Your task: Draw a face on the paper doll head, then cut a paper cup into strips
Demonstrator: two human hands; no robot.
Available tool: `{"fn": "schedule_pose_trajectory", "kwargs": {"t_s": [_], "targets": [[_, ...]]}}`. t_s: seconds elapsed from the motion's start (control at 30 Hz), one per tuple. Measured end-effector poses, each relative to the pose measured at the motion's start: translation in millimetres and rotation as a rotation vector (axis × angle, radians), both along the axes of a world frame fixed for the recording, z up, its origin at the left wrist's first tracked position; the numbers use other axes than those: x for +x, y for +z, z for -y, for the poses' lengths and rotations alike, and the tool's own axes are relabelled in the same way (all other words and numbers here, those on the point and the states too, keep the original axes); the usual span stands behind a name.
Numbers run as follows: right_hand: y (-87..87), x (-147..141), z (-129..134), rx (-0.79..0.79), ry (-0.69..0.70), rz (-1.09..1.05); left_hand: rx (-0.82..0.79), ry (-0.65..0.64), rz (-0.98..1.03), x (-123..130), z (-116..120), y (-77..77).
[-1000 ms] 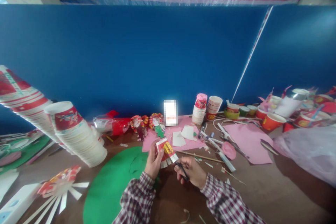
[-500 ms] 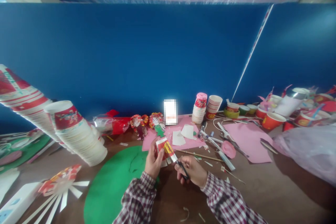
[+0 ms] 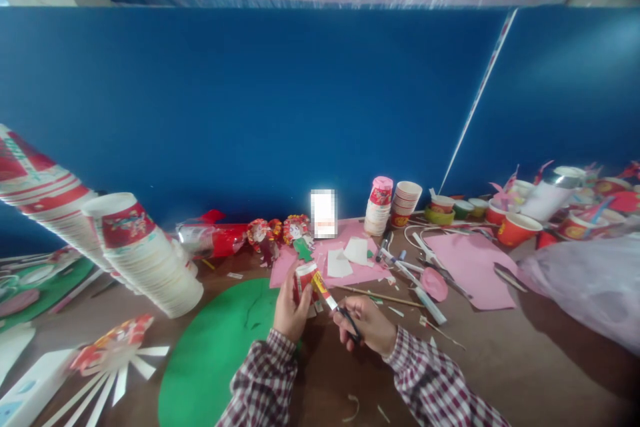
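Note:
My left hand [image 3: 293,310] is closed around a small red and white paper cup [image 3: 303,276], its thumb on the near side. From the cup a narrow red, yellow and white strip [image 3: 324,289] slants down toward the scissors. My right hand [image 3: 369,323] grips scissors [image 3: 351,324] by their dark handles. Their blades meet the strip's white end and are mostly hidden. Both hands are raised over the brown table, just right of a flat green disc [image 3: 215,347].
Tall stacks of paper cups [image 3: 150,260] lean at the left, near a cup cut into a fan of strips [image 3: 117,353]. Pink sheets [image 3: 470,267], pens and scraps lie beyond my hands. A plastic bag [image 3: 590,287] sits at the right. A blue partition [image 3: 300,93] stands behind.
The printed strip looks narrower and more apart from the cup, which has turned slightly in my left hand. My right hand with the scissors has hardly moved.

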State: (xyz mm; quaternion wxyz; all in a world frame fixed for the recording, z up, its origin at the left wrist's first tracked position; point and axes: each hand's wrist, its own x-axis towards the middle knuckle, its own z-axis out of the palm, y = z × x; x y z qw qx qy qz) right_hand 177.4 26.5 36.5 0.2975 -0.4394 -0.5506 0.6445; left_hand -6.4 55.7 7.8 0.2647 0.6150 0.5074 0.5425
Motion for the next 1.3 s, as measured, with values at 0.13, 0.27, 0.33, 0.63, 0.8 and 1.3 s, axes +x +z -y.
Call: {"fn": "schedule_pose_trajectory", "kwargs": {"t_s": [0.13, 0.27, 0.33, 0.63, 0.8, 1.3], "targets": [[-6.2, 1.2, -1.5, -0.010, 0.013, -0.041, -0.080, -0.068, 0.084, 2.6, 1.4, -0.1], [-10.4, 1.8, -1.8, -0.002, 0.014, -0.084, -0.128, -0.096, 0.177, 5.7, 2.3, -1.0], [-11.2, 1.3, -1.5, 0.009, 0.011, -0.090, -0.144, -0.093, 0.209, 6.3, 2.3, -2.1], [-16.3, -2.0, -2.1, 0.055, 0.012, -0.107, -0.129, -0.042, 0.241, 8.5, -2.1, -15.4], [-17.0, -2.8, -2.4, 0.053, 0.009, -0.100, -0.131, -0.088, 0.242, 8.6, -1.5, -12.6], [-7.2, -1.8, 0.6, 0.026, 0.037, -0.127, -0.187, -0.098, 0.227, 6.4, 2.6, -6.7]]}}
